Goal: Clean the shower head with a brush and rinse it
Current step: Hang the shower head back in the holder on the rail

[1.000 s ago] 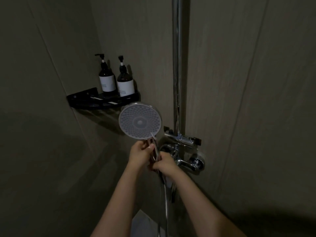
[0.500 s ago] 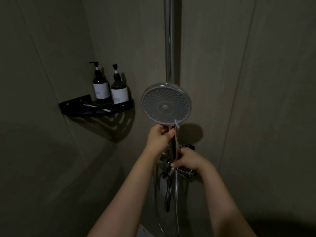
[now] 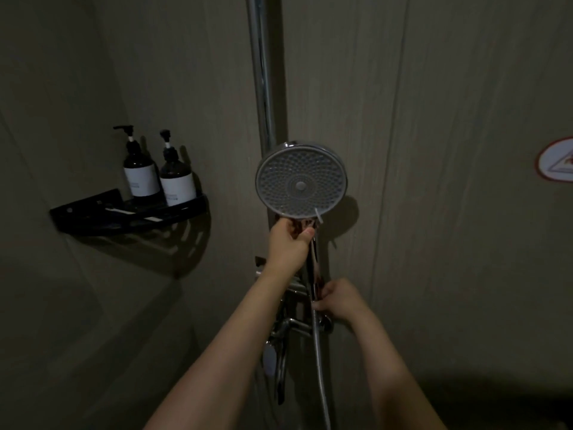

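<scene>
Dim lighting throughout. At far left a black corner shelf (image 3: pixel 130 214) is fixed to the wall; two dark pump bottles (image 3: pixel 141 170) with pale labels are stood on it side by side. Right of these, a chrome riser pipe (image 3: pixel 262 72) is seen running up the wall. The shower head (image 3: pixel 300 185) is held up in front of the pipe, nozzle face toward the camera. Its handle is gripped just below the disc by the left hand (image 3: pixel 288 243), fingers curled, thumb laid across. Lower, the right hand (image 3: pixel 336 301) is closed around the handle's base where the hose (image 3: pixel 319 352) joins; apparently pinching, though finger detail is blurred. A red-rimmed sticker (image 3: pixel 558 162) is cut off at the right edge.
</scene>
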Action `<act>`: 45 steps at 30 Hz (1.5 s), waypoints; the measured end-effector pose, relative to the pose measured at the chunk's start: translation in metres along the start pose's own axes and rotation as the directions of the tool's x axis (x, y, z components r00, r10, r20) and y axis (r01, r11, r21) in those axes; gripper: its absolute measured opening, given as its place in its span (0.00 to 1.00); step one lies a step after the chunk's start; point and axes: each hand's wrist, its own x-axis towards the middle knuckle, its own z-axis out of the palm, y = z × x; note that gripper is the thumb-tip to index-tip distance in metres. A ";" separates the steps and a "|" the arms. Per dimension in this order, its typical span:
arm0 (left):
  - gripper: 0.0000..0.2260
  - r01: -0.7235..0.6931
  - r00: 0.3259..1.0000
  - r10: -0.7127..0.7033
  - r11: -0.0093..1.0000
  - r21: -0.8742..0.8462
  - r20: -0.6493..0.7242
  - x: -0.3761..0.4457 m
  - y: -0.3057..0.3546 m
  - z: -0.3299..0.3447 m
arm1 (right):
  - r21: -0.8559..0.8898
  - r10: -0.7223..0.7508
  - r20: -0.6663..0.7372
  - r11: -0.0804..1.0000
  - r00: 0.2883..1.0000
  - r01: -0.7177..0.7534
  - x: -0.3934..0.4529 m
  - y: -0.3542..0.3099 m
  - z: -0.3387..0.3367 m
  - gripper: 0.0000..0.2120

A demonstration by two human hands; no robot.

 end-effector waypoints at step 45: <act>0.14 0.007 0.980 -0.002 1.000 -0.026 0.197 0.022 0.018 -0.010 | 0.529 -0.302 -0.238 0.757 0.923 0.384 0.006 -0.057 -0.008 0.19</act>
